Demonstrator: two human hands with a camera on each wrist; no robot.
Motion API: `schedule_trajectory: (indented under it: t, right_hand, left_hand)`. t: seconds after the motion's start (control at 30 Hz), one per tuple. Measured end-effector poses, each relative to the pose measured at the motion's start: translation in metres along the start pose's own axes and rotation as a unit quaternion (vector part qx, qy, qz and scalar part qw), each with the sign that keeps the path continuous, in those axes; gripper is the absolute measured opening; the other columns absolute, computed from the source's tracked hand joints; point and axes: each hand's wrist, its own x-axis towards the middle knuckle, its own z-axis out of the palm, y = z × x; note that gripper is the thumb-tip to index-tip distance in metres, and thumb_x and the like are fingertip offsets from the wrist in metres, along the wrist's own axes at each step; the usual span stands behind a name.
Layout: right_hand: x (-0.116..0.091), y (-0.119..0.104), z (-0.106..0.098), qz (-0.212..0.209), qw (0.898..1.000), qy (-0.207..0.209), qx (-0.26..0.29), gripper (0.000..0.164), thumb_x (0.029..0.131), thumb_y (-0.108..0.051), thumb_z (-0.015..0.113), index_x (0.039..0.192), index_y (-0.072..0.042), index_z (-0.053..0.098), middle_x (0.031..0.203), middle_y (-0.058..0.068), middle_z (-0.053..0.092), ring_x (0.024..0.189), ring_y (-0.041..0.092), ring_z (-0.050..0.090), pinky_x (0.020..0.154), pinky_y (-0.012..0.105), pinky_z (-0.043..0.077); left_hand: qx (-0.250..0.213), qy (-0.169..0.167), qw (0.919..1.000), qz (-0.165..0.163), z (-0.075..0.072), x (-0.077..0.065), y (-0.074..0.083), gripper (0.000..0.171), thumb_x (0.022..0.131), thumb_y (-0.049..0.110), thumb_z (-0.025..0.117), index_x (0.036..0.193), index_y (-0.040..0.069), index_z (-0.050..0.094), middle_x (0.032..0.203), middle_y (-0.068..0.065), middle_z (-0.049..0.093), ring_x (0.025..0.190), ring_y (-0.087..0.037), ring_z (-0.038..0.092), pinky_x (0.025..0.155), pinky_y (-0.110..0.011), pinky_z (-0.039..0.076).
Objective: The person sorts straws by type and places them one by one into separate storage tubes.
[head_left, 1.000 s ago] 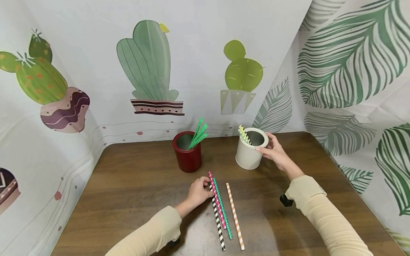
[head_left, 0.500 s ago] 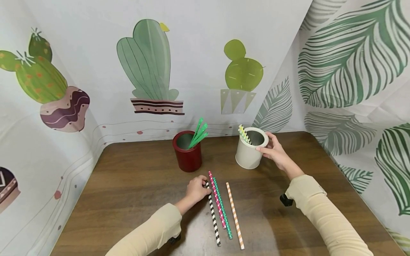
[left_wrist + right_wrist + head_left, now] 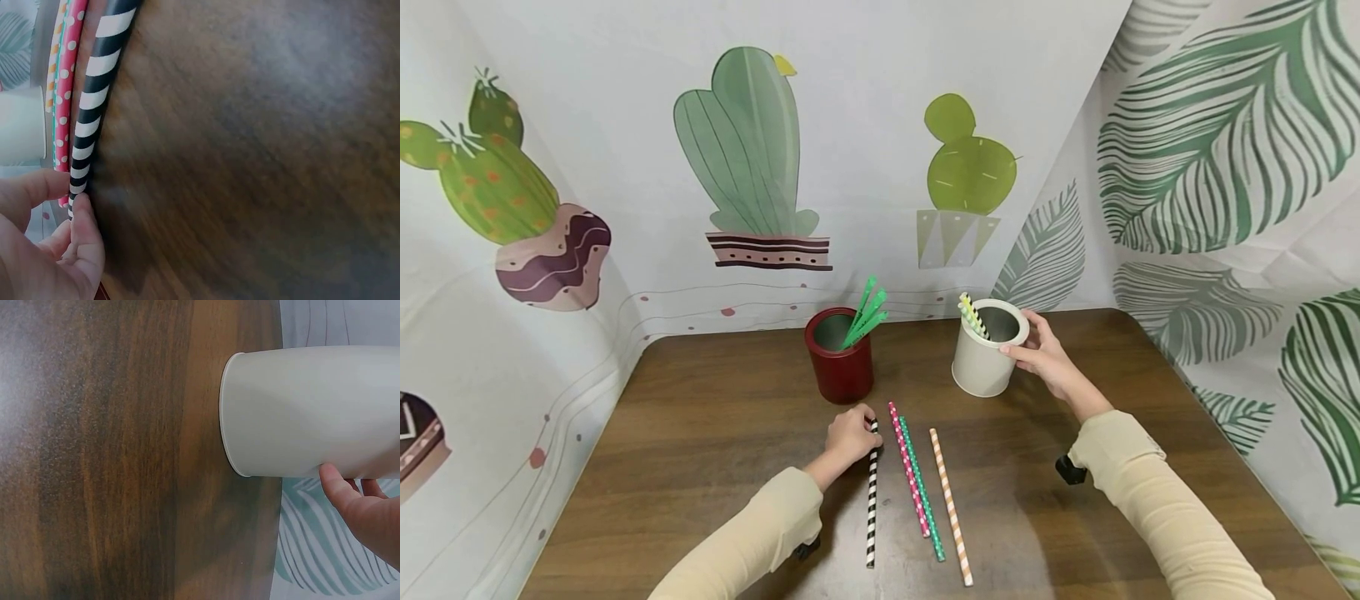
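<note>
My left hand [image 3: 850,433] pinches the far end of a black-and-white striped paper straw [image 3: 872,500] between thumb and fingers; most of the straw stretches toward me along the wooden table. In the left wrist view the thumb and fingertips of the hand [image 3: 53,244] meet on the straw [image 3: 94,97]. At the back right, my right hand [image 3: 1047,357] holds the side of a white can [image 3: 981,367] near its rim, thumb in front and fingers behind. The can stands upright with several yellow and pale green patterned straws [image 3: 972,315] leaning inside.
Beside the striped straw lie a pink dotted straw [image 3: 909,471], a green dotted straw [image 3: 929,517] and an orange-striped straw [image 3: 951,508]. A dark red can [image 3: 842,375] with several green straws [image 3: 868,321] stands beyond the left hand. Behind the table [image 3: 722,400] hangs a printed cloth.
My left hand has drawn the black-and-white straw leftward, away from the pink and green ones, and it now points more straight toward me. The right hand and both cans have stayed put.
</note>
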Motion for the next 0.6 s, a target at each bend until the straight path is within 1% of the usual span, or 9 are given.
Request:
schedule_trajectory:
  t: [0.1, 0.17, 0.23, 0.3, 0.37, 0.43, 0.5, 0.6]
  right_hand:
    - [0.000, 0.000, 0.000, 0.001, 1.000, 0.002, -0.001, 0.084, 0.082, -0.014, 0.060, 0.141, -0.017, 0.001, 0.144, 0.019, 0.014, 0.121, 0.029, 0.030, 0.098, 0.054, 0.029]
    - [0.000, 0.000, 0.000, 0.002, 1.000, 0.004, -0.001, 0.084, 0.082, -0.014, 0.061, 0.141, -0.017, 0.001, 0.144, 0.019, 0.014, 0.119, 0.027, 0.032, 0.098, 0.055, 0.029]
    - [0.001, 0.001, 0.000, 0.002, 1.000, 0.005, 0.000, 0.084, 0.082, -0.014, 0.061, 0.141, -0.017, 0.002, 0.143, 0.019, 0.015, 0.117, 0.025, 0.034, 0.097, 0.055, 0.028]
    - [0.001, 0.001, 0.000, 0.001, 1.000, 0.005, 0.001, 0.083, 0.082, -0.014, 0.061, 0.141, -0.017, 0.002, 0.143, 0.019, 0.016, 0.115, 0.023, 0.035, 0.097, 0.055, 0.028]
    - [0.001, 0.002, 0.000, 0.000, 1.000, 0.006, 0.002, 0.083, 0.082, -0.013, 0.061, 0.141, -0.017, 0.002, 0.143, 0.019, 0.016, 0.114, 0.022, 0.036, 0.097, 0.055, 0.028]
    - [0.001, 0.002, 0.000, -0.001, 1.000, 0.005, 0.003, 0.083, 0.082, -0.013, 0.061, 0.141, -0.017, 0.002, 0.143, 0.019, 0.016, 0.115, 0.022, 0.035, 0.097, 0.056, 0.028]
    - [0.001, 0.002, 0.000, -0.001, 1.000, 0.005, 0.003, 0.084, 0.082, -0.014, 0.061, 0.141, -0.017, 0.002, 0.143, 0.019, 0.016, 0.116, 0.024, 0.034, 0.098, 0.056, 0.028]
    - [0.001, 0.002, 0.000, 0.000, 1.000, 0.004, 0.003, 0.084, 0.082, -0.014, 0.061, 0.141, -0.017, 0.001, 0.143, 0.020, 0.015, 0.119, 0.026, 0.032, 0.098, 0.056, 0.028]
  left_hand:
    - [-0.005, -0.004, 1.0000, -0.002, -0.001, 0.002, 0.000, 0.030, 0.065, 0.019, 0.072, 0.091, 0.011, 0.060, 0.074, 0.003, 0.060, 0.065, -0.012, 0.053, 0.057, -0.027, 0.040]
    - [-0.018, -0.010, 0.9998, -0.004, -0.003, 0.003, 0.001, 0.030, 0.066, 0.019, 0.071, 0.092, 0.011, 0.059, 0.075, 0.002, 0.060, 0.066, -0.012, 0.053, 0.058, -0.027, 0.040]
    - [-0.040, -0.011, 0.9991, -0.003, -0.006, 0.005, 0.003, 0.030, 0.066, 0.018, 0.070, 0.093, 0.010, 0.059, 0.076, 0.000, 0.061, 0.067, -0.013, 0.053, 0.059, -0.027, 0.040]
    - [-0.074, -0.014, 0.9972, -0.001, -0.010, 0.007, 0.005, 0.030, 0.067, 0.015, 0.069, 0.095, 0.009, 0.059, 0.078, -0.002, 0.062, 0.068, -0.014, 0.054, 0.059, -0.027, 0.040]
    - [-0.119, -0.019, 0.9927, 0.000, -0.014, 0.009, 0.008, 0.031, 0.068, 0.012, 0.067, 0.097, 0.008, 0.059, 0.080, -0.005, 0.062, 0.066, -0.014, 0.055, 0.058, -0.025, 0.042]
    - [-0.167, -0.025, 0.9856, -0.001, -0.017, 0.011, 0.010, 0.031, 0.069, 0.009, 0.065, 0.100, 0.006, 0.058, 0.082, -0.008, 0.062, 0.063, -0.013, 0.055, 0.056, -0.024, 0.045]
    - [-0.213, -0.035, 0.9765, -0.003, -0.020, 0.013, 0.013, 0.032, 0.071, 0.006, 0.064, 0.103, 0.004, 0.057, 0.084, -0.010, 0.061, 0.061, -0.013, 0.055, 0.055, -0.024, 0.048]
    - [-0.254, -0.045, 0.9660, -0.008, -0.024, 0.014, 0.019, 0.034, 0.073, 0.005, 0.064, 0.106, 0.004, 0.056, 0.086, -0.012, 0.060, 0.061, -0.012, 0.055, 0.056, -0.026, 0.050]
